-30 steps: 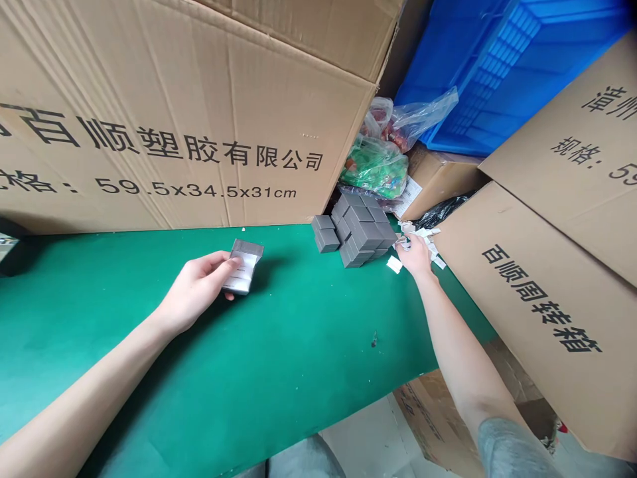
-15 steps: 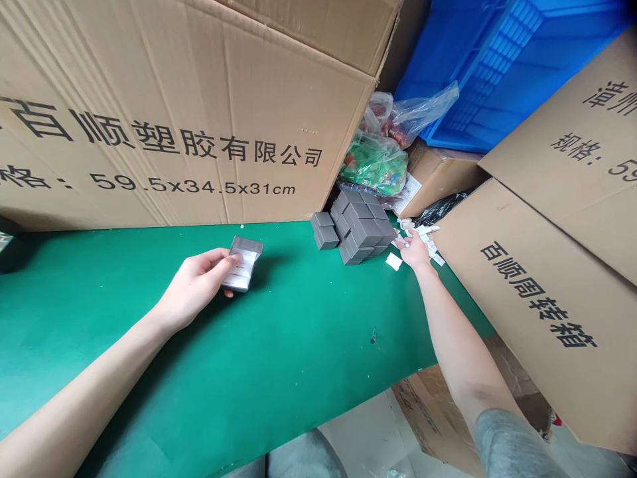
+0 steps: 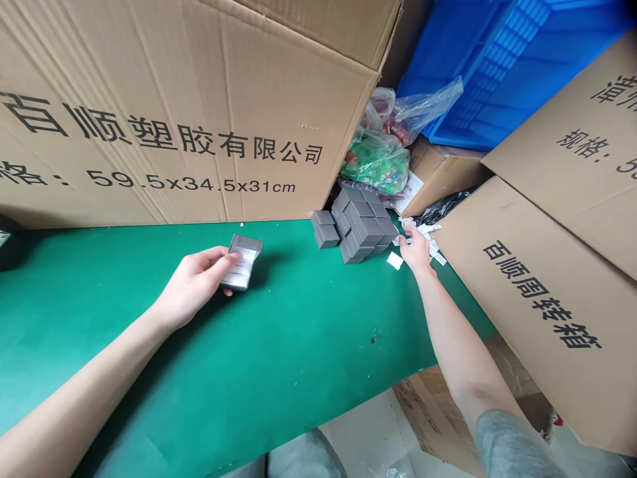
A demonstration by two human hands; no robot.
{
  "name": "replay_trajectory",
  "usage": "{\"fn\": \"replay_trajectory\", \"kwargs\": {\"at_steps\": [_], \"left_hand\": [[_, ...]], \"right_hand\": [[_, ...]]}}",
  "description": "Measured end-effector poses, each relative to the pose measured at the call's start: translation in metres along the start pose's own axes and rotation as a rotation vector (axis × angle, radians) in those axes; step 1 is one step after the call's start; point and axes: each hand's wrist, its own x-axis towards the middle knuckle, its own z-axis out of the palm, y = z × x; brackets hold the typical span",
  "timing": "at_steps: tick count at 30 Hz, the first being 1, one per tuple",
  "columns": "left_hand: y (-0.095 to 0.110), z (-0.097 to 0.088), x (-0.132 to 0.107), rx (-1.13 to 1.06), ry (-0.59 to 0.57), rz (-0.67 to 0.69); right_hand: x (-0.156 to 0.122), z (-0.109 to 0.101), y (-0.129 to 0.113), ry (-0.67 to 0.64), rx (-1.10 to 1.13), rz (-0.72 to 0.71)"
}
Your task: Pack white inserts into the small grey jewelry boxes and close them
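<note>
Pointing lengthwise away, slightly rightward, grey box (image 3: 243,264) clamped in left hand (image 3: 193,284); right hand (image 3: 415,251), grip unclear

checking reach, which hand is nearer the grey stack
Right. The right hand is close beside the grey stack, on its right, at the white slips; the left hand is farther off to the stack's left, holding a grey box.

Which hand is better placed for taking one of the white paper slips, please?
Probably the right hand: it is at the white slips, though whether it grips one is unclear. The left hand is farther away and holds a grey box.
</note>
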Motion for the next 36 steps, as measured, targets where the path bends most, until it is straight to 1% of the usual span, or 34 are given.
{"fn": "replay_trajectory", "kwargs": {"at_steps": [5, 7, 9, 12, 14, 16, 17, 18, 19, 20, 21, 23, 24, 25, 26, 29, 30, 31, 33, 36], "left_hand": [[-0.002, -0.001, 0.001, -0.006, 0.006, 0.000], [-0.003, -0.001, 0.001, -0.015, 0.003, -0.001], [-0.003, -0.001, 0.001, -0.022, -0.002, 0.000], [-0.003, -0.001, 0.001, -0.025, -0.005, -0.002], [-0.004, -0.001, 0.001, -0.021, -0.019, 0.002], [-0.005, -0.001, 0.002, -0.024, -0.036, 0.002], [-0.006, -0.002, 0.002, -0.028, -0.044, 0.002], [-0.008, -0.002, 0.003, -0.035, -0.050, 0.003], [-0.009, -0.002, 0.003, -0.040, -0.055, 0.006], [-0.010, -0.002, 0.003, -0.044, -0.063, 0.010], [-0.010, -0.002, 0.003, -0.047, -0.070, 0.014], [-0.010, -0.002, 0.003, -0.049, -0.080, 0.021], [-0.010, -0.002, 0.003, -0.048, -0.082, 0.025], [-0.010, -0.002, 0.003, -0.046, -0.084, 0.027], [-0.009, -0.001, 0.002, -0.042, -0.083, 0.029], [-0.009, -0.001, 0.002, -0.035, -0.079, 0.032], [-0.009, -0.001, 0.002, -0.035, -0.078, 0.032], [-0.009, -0.001, 0.001, -0.036, -0.075, 0.032], [-0.009, -0.001, 0.001, -0.034, -0.070, 0.034], [-0.008, -0.002, 0.001, -0.026, -0.053, 0.048]], "right_hand": [[0.010, 0.004, -0.005, -0.091, -0.021, 0.024], [0.012, 0.005, -0.006, -0.092, -0.019, 0.041], [0.012, 0.003, -0.008, -0.057, -0.012, 0.051], [0.009, -0.002, -0.014, 0.080, 0.003, 0.053], [0.005, -0.009, -0.020, 0.218, 0.003, 0.064], [-0.003, -0.020, -0.029, 0.374, 0.069, 0.093], [-0.010, -0.027, -0.034, 0.466, 0.174, 0.117], [-0.018, -0.034, -0.040, 0.527, 0.320, 0.131], [-0.029, -0.042, -0.047, 0.579, 0.485, 0.156], [-0.043, -0.051, -0.054, 0.595, 0.629, 0.161], [-0.059, -0.058, -0.062, 0.629, 0.716, 0.133], [-0.096, -0.071, -0.080, 0.723, 0.795, 0.040], [-0.116, -0.075, -0.091, 0.716, 0.802, -0.020], [-0.135, -0.076, -0.102, 0.668, 0.801, -0.079], [-0.153, -0.076, -0.114, 0.564, 0.814, -0.146], [-0.196, -0.064, -0.154, 0.065, 0.935, -0.374], [-0.204, -0.057, -0.168, -0.050, 0.980, -0.409], [-0.210, -0.050, -0.182, -0.155, 1.020, -0.427], [-0.214, -0.035, -0.210, -0.311, 1.119, -0.413], [-0.208, -0.015, -0.247, -0.520, 1.278, -0.323]]}}
